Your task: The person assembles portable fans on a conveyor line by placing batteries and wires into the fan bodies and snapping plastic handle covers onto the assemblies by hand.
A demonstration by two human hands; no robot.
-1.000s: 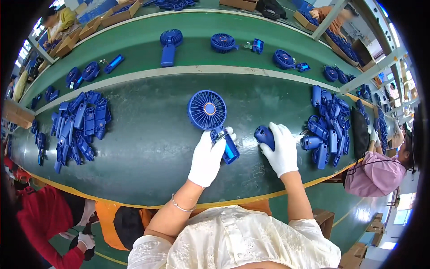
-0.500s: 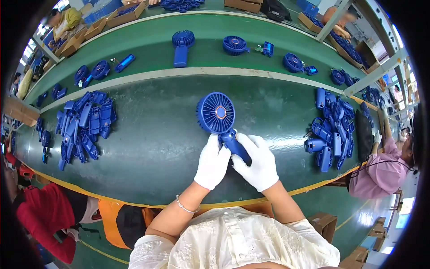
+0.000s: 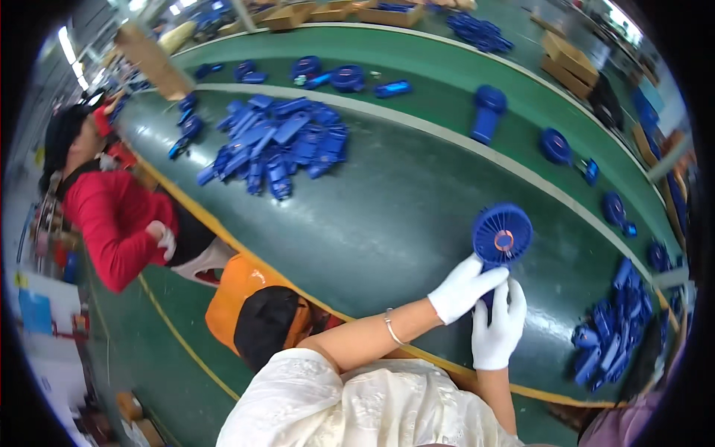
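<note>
As the left hand (image 3: 465,290) gripped one fan (image 3: 503,237) by its upper handle above the table (image 3: 357,223), forearm slanting over the near edge, the right hand (image 3: 500,328) pointed upward just below; its grip was unclear, the hands hiding most of the handle. Two heaps lay apart: a left heap (image 3: 279,141) by the far edge, a right heap (image 3: 614,328) at the right end.

You can read no words, numbers or signs on the blue fan (image 3: 503,237) or on anything around it.
</note>
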